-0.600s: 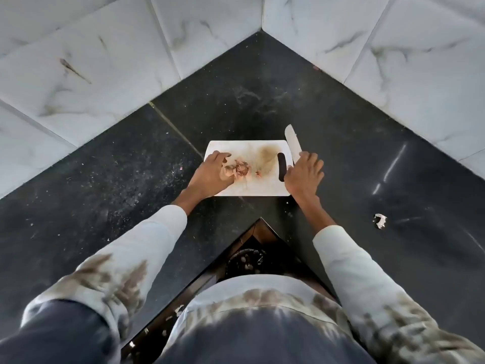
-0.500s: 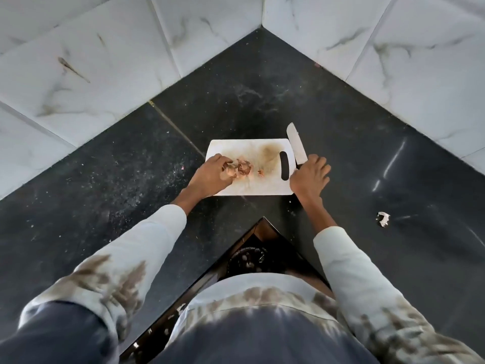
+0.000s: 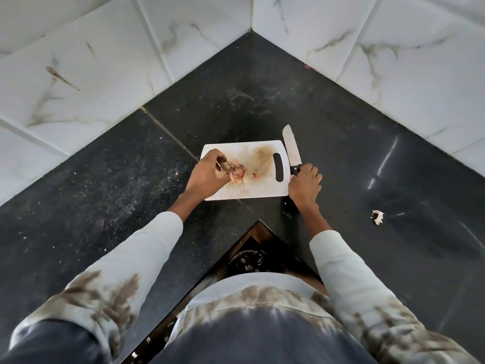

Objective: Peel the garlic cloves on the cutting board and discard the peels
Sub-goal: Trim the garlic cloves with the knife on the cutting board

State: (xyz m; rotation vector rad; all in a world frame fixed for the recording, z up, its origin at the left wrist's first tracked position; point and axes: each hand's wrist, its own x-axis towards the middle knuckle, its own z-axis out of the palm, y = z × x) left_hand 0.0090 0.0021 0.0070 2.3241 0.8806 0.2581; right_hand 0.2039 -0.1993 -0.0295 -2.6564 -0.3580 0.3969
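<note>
A white cutting board [image 3: 262, 190] with brown stains lies on the black counter in the corner. On it sits a small heap of pinkish garlic cloves and peels [image 3: 239, 173], with one small scrap [image 3: 255, 176] beside it. My left hand [image 3: 210, 174] is at the heap's left edge, fingers curled round a piece of garlic. My right hand [image 3: 304, 183] grips the black handle of a knife [image 3: 291, 148], which lies just off the board's right edge, blade pointing away from me.
A loose garlic peel [image 3: 378, 217] lies on the black counter [image 3: 341, 127] to the right. White marble-tiled walls [image 3: 105, 74] close the corner behind the board. The counter's inner corner edge [image 3: 259, 222] is just in front of my body.
My right hand slid down from beside the blade and closed on the knife handle. My left hand lifted slightly at the garlic heap and curled round a piece.
</note>
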